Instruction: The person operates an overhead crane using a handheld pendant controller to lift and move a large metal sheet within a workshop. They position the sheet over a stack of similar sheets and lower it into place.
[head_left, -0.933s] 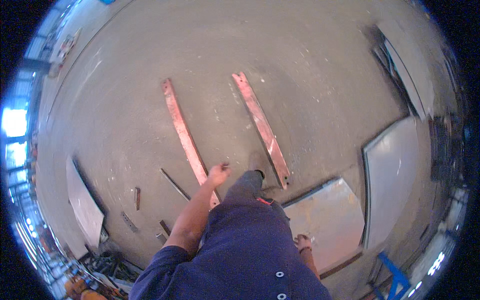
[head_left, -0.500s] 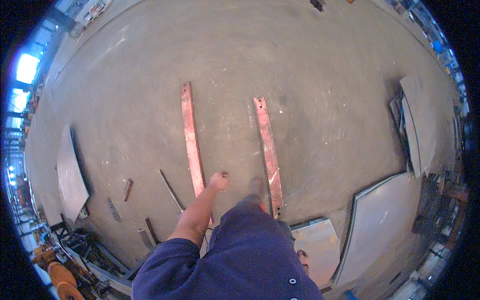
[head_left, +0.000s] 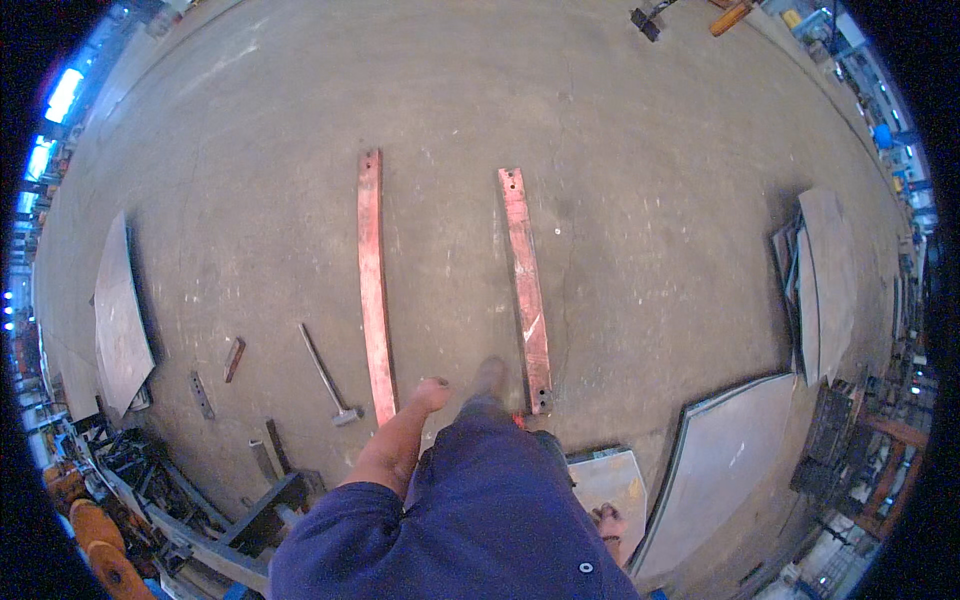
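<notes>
Two long, flat reddish bars with holes at their ends lie roughly parallel on the floor ahead: a left bar [head_left: 371,270] and a right bar [head_left: 525,275]. My left hand [head_left: 432,393] is held out beside the near end of the left bar, its fingers curled closed; anything inside them is hidden. My foot [head_left: 489,374] shows between the two bars. Low at my right side, my right hand [head_left: 608,522] hangs in front of a metal plate [head_left: 622,478], with a dark band at the wrist. Its fingers look curled, and what they may hold cannot be made out.
A long-handled hammer [head_left: 322,368] lies left of the bars, near a small rusty piece [head_left: 234,360] and a drilled strip [head_left: 202,395]. Metal sheets lie at left [head_left: 122,320] and right [head_left: 720,460], with more stacked sheets [head_left: 825,280] beyond. A dark steel frame [head_left: 225,535] stands lower left.
The view has shifted, bringing the hammer's head out from behind my left arm. My left hand is lower and nearer my body; a small dark spot earlier at its fingertips no longer shows.
</notes>
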